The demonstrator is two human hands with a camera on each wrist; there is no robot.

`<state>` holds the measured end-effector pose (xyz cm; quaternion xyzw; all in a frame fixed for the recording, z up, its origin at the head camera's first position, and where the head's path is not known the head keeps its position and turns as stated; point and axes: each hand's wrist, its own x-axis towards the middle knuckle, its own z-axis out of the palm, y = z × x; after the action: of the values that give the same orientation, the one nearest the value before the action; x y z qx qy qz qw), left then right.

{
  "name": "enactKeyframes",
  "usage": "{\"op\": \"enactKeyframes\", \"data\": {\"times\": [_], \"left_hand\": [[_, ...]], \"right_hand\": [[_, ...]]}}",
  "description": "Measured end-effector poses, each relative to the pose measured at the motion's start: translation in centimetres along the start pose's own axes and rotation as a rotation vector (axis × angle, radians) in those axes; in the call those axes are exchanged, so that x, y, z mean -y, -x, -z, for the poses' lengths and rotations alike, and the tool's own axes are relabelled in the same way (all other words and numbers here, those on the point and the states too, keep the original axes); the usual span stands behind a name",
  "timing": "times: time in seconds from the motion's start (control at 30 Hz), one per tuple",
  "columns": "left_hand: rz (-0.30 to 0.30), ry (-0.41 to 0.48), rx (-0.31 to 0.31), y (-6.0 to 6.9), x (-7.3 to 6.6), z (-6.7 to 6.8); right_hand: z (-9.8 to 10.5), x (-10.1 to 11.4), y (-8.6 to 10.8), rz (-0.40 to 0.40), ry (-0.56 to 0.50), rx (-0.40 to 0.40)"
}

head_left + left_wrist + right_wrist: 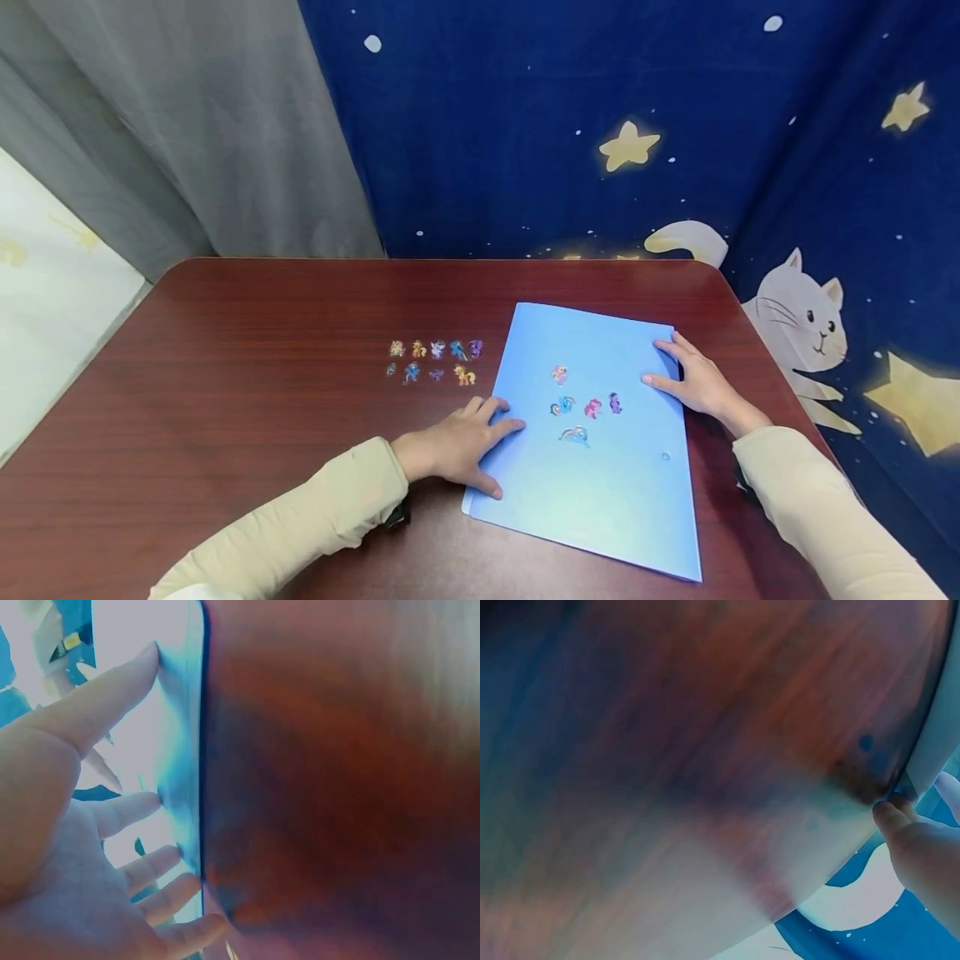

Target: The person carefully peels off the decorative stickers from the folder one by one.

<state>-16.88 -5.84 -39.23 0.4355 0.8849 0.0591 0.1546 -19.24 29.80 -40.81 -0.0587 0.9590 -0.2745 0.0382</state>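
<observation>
Head — left hand point(465, 442), right hand point(697, 380): fingers extended, unclenched, at opposite edges of blue folder point(592, 504) — light, even pressure should suit, clear of pony stickers point(592, 409)

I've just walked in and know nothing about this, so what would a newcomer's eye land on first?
Probably the bright blue folder right of the middle of the table, with the left hand and right hand at its sides. Colourful stickers lie on it and in two rows to its left. Beyond the table, a pale cat decorates the starry blue curtain at right.
</observation>
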Motion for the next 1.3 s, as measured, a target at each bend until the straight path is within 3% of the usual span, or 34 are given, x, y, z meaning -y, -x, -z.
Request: {"op": "enactKeyframes", "data": {"times": [0.27,0.4,0.57,0.87,1.03,1.1,1.3], "left_hand": [[0.027,0.011,0.053,-2.5,1.9,1.7],[0.037,0.006,0.095,-2.9,2.2,1.7],[0.032,-0.066,0.083,-2.9,2.1,1.6],[0.008,-0.089,0.046,-2.9,2.2,1.6],[0.000,-0.093,-0.005,-4.4,2.7,2.9],[0.028,-0.089,-0.016,-5.5,3.2,3.7],[0.170,-0.061,0.005,-8.6,4.4,5.2]], "right_hand": [[0.1,-0.1,0.2,0.020,0.014,-0.041],[-0.2,0.0,0.5,0.025,0.066,-0.064],[-0.5,0.8,1.8,0.072,0.165,-0.092],[-1.7,3.8,8.0,0.216,0.259,-0.069],[-3.3,5.5,11.6,0.355,0.332,-0.115],[-3.8,6.1,12.7,0.366,0.338,-0.097],[-4.6,7.3,15.0,0.288,0.309,0.093]]}}
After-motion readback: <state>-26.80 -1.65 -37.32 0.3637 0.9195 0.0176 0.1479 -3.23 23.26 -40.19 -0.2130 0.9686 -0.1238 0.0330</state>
